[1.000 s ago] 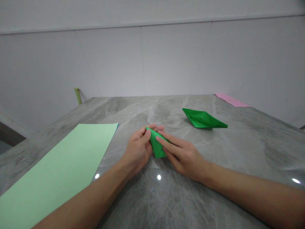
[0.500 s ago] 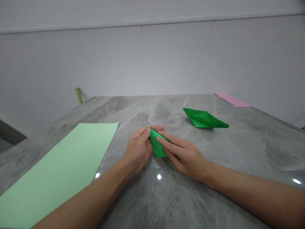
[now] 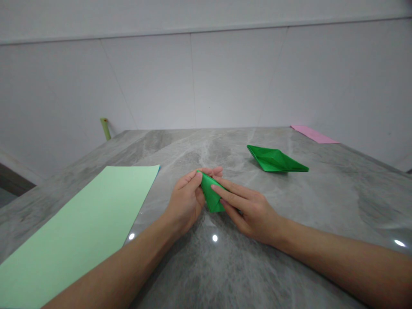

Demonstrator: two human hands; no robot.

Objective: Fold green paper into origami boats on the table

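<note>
Between both hands is a small folded piece of green paper [image 3: 210,198], held just over the table near the middle of the view. My left hand [image 3: 186,199] pinches its upper left corner, thumb on top and fingers behind. From the other side, my right hand [image 3: 249,210] grips the paper with its fingers laid across the front face; part of the sheet is hidden under them. A folded green paper boat [image 3: 277,160] rests on the table beyond my right hand, apart from it.
Light green sheets [image 3: 86,223], with a blue edge showing beneath, lie at the left. A pink sheet [image 3: 313,134] is at the far right by the wall. The grey marble-patterned table [image 3: 199,146] meets a white wall behind. A yellow-green strip [image 3: 105,128] stands past the far left edge.
</note>
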